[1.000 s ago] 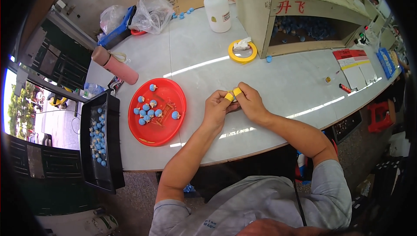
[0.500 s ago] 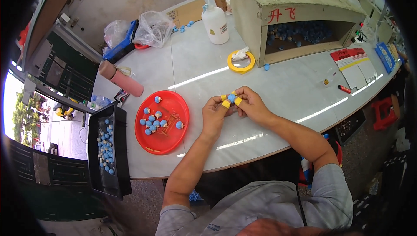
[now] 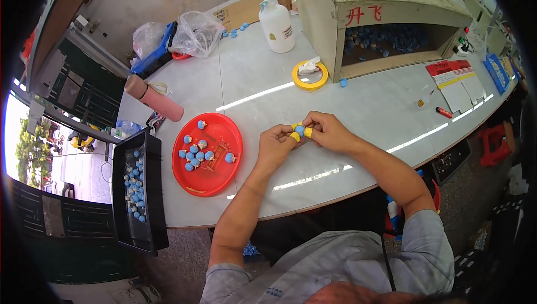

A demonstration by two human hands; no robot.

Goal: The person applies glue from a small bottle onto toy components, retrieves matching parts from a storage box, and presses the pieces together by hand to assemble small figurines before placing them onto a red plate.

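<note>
Both my hands meet over the middle of the table, pinching one small round blue piece (image 3: 300, 131) between taped fingertips. My left hand (image 3: 276, 144) grips it from the left and my right hand (image 3: 331, 133) from the right. Yellow tape wraps the thumbs and some fingers. The piece's underside is hidden by the fingers. To the left of my hands lies a red round tray (image 3: 220, 177) with several small blue balls with pale tips (image 3: 194, 149). Farther left, a black bin (image 3: 156, 192) holds more such blue balls (image 3: 136, 186).
A roll of yellow tape (image 3: 295, 82) and a white bottle (image 3: 276, 29) stand beyond my hands. At the far right, a beige box-shaped cabinet (image 3: 335, 30) contains many blue pieces. A pink flask (image 3: 159, 102), plastic bags (image 3: 197, 34), papers (image 3: 456, 91) and a red marker (image 3: 443, 112) surround the work area.
My fingers have shifted slightly around the blue piece, which still sits between both hands. The whole view has moved a little; the balls in the tray look the same.
</note>
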